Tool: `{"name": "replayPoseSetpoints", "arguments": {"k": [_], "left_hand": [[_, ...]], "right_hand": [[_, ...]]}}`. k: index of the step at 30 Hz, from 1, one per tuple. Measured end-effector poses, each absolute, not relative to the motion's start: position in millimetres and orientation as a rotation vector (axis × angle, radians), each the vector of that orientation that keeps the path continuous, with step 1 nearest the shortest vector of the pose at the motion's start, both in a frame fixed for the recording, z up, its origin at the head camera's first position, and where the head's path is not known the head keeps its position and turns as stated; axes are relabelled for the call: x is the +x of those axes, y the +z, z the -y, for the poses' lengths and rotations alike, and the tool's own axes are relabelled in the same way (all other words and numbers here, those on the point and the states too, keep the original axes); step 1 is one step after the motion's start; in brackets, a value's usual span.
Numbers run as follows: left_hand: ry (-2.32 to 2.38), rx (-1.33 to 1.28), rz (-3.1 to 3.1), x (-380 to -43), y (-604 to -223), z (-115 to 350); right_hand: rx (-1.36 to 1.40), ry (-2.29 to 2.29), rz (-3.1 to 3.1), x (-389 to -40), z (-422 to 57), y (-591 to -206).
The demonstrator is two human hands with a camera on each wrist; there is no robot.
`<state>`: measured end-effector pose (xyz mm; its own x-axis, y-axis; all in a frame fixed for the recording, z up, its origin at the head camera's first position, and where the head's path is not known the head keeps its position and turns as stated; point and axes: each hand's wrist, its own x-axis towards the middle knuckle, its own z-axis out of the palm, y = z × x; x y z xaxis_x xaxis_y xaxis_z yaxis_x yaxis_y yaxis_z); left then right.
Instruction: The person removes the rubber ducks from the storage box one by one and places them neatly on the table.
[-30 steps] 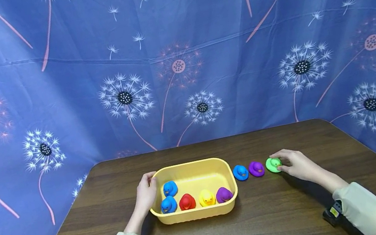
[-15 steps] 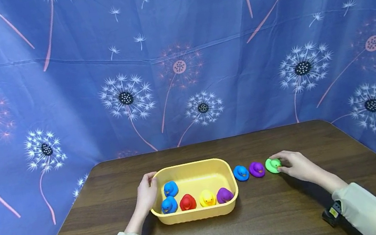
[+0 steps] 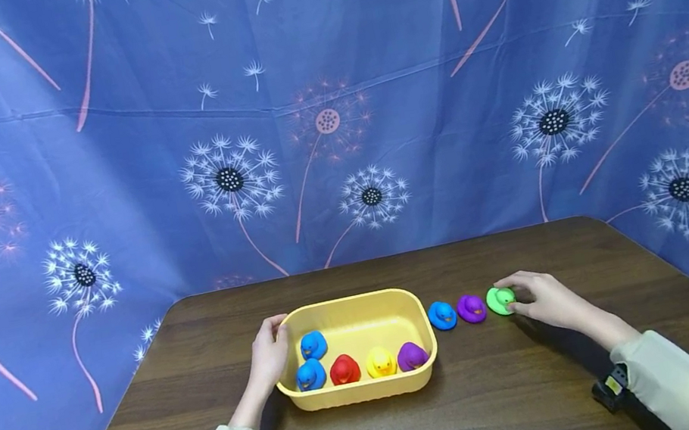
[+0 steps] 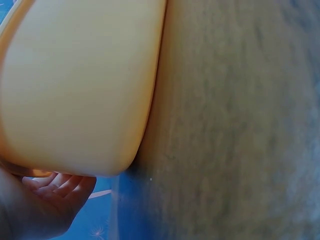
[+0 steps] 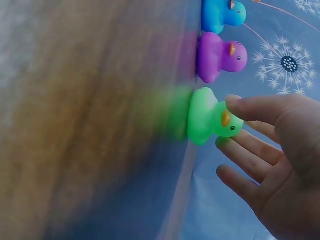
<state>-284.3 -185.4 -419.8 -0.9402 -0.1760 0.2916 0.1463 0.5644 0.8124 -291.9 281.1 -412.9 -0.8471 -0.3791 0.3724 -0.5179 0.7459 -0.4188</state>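
Note:
A yellow plastic bin [image 3: 366, 391] rests on the table, its left end gripped by my left hand [image 3: 269, 353]. In the left wrist view the fingers [image 4: 67, 187] curl up under the bin's rim. Inside it sit two blue ducks [image 3: 313, 345], a red duck [image 3: 345, 370], a yellow duck [image 3: 380, 362] and a purple duck [image 3: 412, 357]. To the right, my right hand [image 3: 547, 297] pinches a green rubber duck [image 5: 202, 117] by the head between thumb and fingers. The green duck's base is down on the tabletop.
A blue duck [image 3: 441, 315] and a purple duck [image 3: 471, 309] stand in a row between the bin and the green duck. The wooden table [image 3: 463, 417] ends at a blue dandelion-print cloth [image 3: 444, 151] hanging behind.

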Motion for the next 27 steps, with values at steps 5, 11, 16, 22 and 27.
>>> {"name": "replayPoseSetpoints", "arguments": {"k": [5,11,16,22,27], "left_hand": [[-1.333,0.021,2.459,-284.0,-418.8,184.8],[-1.337,0.020,2.458,-283.8,-418.7,185.2],[-1.343,0.009,2.456,-283.6,-419.1,186.4],[-1.345,0.011,2.451,-282.6,-418.5,187.3],[-1.352,0.003,2.445,-282.6,-418.0,185.2]], "right_hand": [[0.721,0.719,2.630,-291.3,-279.7,-407.6],[0.761,0.704,2.576,-290.8,-272.7,-399.6],[0.792,0.730,2.560,-292.4,-264.8,-393.3],[0.836,0.760,2.582,-295.8,-251.7,-387.3],[0.862,0.781,2.590,-296.0,-241.4,-383.5]]}}
